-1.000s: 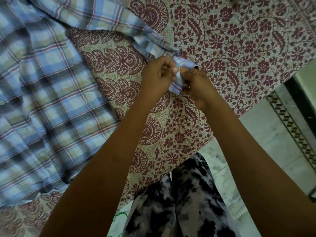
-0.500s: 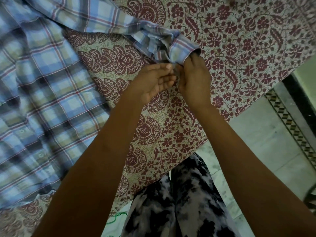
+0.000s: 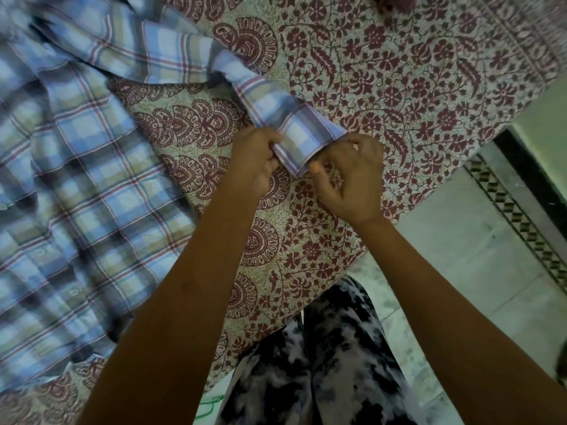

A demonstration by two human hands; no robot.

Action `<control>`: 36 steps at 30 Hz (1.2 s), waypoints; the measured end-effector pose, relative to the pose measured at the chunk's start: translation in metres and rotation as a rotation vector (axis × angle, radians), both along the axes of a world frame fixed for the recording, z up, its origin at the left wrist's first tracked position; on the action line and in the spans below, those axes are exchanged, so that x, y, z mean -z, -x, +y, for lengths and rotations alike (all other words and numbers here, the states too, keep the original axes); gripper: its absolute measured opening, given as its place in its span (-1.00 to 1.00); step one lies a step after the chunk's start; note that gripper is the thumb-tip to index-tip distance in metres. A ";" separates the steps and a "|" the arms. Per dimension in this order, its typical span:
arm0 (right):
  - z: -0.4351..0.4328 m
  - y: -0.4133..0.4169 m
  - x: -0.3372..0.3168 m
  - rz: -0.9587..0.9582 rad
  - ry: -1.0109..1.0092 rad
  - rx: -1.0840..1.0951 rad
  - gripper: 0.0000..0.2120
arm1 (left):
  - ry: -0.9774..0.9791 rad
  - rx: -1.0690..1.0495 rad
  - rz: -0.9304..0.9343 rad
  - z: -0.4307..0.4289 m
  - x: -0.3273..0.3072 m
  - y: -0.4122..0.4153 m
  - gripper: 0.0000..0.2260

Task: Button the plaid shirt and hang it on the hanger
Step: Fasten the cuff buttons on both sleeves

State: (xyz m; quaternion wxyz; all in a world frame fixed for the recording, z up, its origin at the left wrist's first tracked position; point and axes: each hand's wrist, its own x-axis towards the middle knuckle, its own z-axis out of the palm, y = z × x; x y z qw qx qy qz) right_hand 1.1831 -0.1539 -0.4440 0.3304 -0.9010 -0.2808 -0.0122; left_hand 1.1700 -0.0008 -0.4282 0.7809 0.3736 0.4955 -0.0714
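Note:
The blue, beige and red plaid shirt [image 3: 76,185] lies spread on the patterned bedspread, filling the left side. Its sleeve runs right from the top and ends in a cuff [image 3: 306,136] near the middle. My left hand [image 3: 254,161] pinches the cuff's left edge. My right hand [image 3: 349,176] grips the cuff's lower right edge with thumb and fingers. The cuff is stretched between both hands, just above the bedspread. No hanger is in view.
The maroon floral bedspread [image 3: 414,81] covers the bed, whose edge runs diagonally from lower left to upper right. Beyond it lies pale tiled floor [image 3: 460,271] with a patterned border. My black-and-white trousers [image 3: 322,363] are at the bed's edge.
The cuff has come down and toward me. My left hand, loose half a second ago, now pinches the cuff again, and both hands hold it spread flat.

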 end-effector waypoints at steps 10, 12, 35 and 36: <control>0.015 -0.022 -0.002 1.088 -0.605 0.745 -0.76 | 0.001 0.055 0.061 -0.022 0.012 0.012 -0.77; 0.012 -0.029 0.007 0.925 -0.475 0.749 -0.75 | -0.078 0.070 0.107 -0.025 0.017 0.017 -0.82; -0.015 0.070 -0.106 0.617 0.034 0.086 -0.52 | -1.085 0.715 0.145 -0.023 -0.123 0.126 -0.50; -0.015 0.073 -0.110 0.613 0.037 0.068 -0.52 | -1.097 0.731 0.157 -0.022 -0.125 0.134 -0.47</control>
